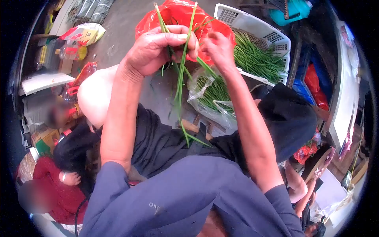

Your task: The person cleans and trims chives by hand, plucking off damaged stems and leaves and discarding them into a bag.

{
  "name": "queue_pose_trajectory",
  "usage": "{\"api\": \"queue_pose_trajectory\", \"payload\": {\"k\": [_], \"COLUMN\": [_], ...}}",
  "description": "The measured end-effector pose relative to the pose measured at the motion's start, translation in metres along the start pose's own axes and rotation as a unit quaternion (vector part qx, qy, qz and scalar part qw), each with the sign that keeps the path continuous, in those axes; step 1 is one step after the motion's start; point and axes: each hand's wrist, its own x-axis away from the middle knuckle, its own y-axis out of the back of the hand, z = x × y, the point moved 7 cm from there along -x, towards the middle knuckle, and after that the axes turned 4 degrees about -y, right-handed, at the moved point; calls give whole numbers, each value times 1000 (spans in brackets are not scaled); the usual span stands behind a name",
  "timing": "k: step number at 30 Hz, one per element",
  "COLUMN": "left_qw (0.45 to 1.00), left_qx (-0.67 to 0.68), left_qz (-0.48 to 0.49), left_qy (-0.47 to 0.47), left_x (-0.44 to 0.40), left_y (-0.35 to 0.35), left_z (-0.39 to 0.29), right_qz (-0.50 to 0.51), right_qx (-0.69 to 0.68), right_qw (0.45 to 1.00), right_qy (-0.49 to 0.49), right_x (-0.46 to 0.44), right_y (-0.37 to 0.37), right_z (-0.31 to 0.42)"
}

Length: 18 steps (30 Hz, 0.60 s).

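My left hand (158,47) is closed around a few long, thin green stalks (181,81) that look like chives or thin scallions. Their pale ends rise above the fingers, and their leafy tips hang down over my lap. Close beside it, my right hand (216,49) has its fingers curled in a pinch by a stalk; its fingertips are partly hidden. Behind both hands spreads a red plastic bag (148,24). Below the right hand, a clear plastic bag (194,91) holds more green stalks.
To the right, a white plastic basket (252,19) contains many green stalks. A blue crate (302,89) with red plastic inside stands beyond it. At the left are bottles (73,52) and a person in a dark red top (55,189). Another person's bare leg (295,183) shows at lower right.
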Motion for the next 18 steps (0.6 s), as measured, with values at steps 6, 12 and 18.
{"api": "queue_pose_trajectory", "payload": {"k": [6,12,18], "left_qw": [998,998,999], "left_qx": [-32,1,34], "left_qz": [-35,-45,-20], "left_qy": [-29,-54,28], "left_x": [1,-3,-8], "left_y": [1,6,-3], "left_z": [-9,-15,-2], "right_qz": [149,143,275], "right_qx": [16,25,262], "right_qw": [948,916,883], "right_qy": [-280,-373,-276], "right_x": [98,125,125], "right_y": [48,55,21], "right_z": [-68,-103,-173]}}
